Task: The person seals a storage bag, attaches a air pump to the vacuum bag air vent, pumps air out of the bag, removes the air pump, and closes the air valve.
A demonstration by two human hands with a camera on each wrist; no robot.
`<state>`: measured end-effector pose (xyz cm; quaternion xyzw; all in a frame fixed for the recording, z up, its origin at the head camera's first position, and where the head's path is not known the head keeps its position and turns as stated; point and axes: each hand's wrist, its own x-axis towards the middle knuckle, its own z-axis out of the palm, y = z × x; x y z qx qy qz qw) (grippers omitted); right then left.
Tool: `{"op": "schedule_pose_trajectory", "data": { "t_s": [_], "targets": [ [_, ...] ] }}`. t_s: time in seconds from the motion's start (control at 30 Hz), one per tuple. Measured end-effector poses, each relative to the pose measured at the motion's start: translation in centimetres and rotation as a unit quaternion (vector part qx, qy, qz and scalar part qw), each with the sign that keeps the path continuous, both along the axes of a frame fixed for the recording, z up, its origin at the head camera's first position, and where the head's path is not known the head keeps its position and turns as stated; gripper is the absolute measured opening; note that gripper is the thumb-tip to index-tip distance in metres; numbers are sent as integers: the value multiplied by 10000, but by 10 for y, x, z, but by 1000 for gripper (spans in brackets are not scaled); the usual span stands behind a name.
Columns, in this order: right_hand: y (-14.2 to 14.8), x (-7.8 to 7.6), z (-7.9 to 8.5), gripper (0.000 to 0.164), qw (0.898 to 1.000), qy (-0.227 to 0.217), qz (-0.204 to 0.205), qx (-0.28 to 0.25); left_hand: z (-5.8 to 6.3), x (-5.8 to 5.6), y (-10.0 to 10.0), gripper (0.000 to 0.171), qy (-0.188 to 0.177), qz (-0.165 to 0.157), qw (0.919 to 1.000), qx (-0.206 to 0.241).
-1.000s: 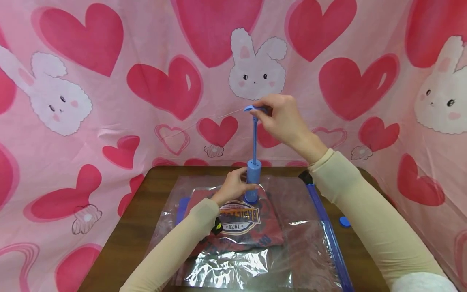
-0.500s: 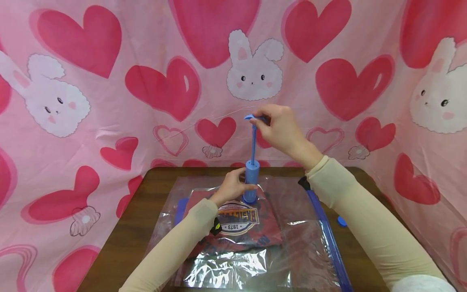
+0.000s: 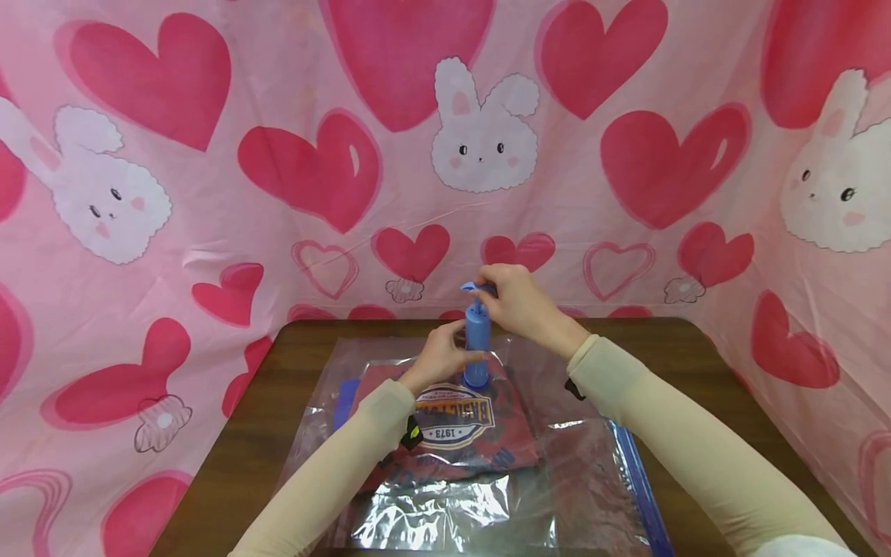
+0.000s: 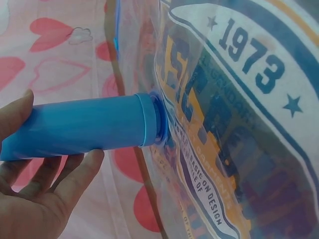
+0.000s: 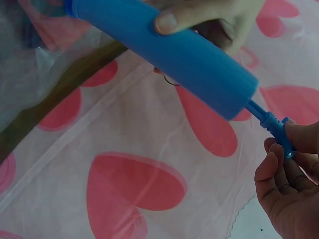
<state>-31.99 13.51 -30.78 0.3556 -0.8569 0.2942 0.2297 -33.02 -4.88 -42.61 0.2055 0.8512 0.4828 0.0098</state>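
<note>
A blue hand pump (image 3: pixel 477 338) stands upright on a clear plastic vacuum bag (image 3: pixel 585 480), its base on the bag's round valve (image 4: pixel 158 118). Inside the bag lies a folded red garment (image 3: pixel 511 433) with a "1973" badge print. My left hand (image 3: pixel 440 357) grips the pump's barrel, thumb on one side and fingers on the other. Just above the barrel, my right hand (image 3: pixel 518 302) holds the pump's handle (image 5: pixel 280 133) between thumb and curled fingers. Only a short piece of the pump's rod (image 5: pixel 256 109) shows between barrel and handle.
A blue zip strip (image 3: pixel 639 487) runs along the bag's right side. Under the bag is a dark wooden table (image 3: pixel 264 433). A pink cloth with hearts and rabbits (image 3: pixel 411 186) hangs around the back and sides. A blue patch (image 3: pixel 346 402) shows at the garment's left.
My right hand has moved down with the handle, and most of the pump's rod has slid into the barrel. The left hand keeps its grip on the barrel.
</note>
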Motion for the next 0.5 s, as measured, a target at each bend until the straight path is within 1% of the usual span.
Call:
{"op": "schedule_pose_trajectory", "data": {
  "t_s": [0.1,0.27,0.5],
  "targets": [
    [0,1,-5,11,10000,-87,18,-22,0,1,0,54,49,-28,10000,-37],
    [-1,2,-12,13,9998,-150,-34,89,0,1,-1,52,157,-33,9998,-85],
    [-3,2,-14,14,9998,-117,-81,133,0,1,-1,52,139,-35,9999,-65]
  ]
}}
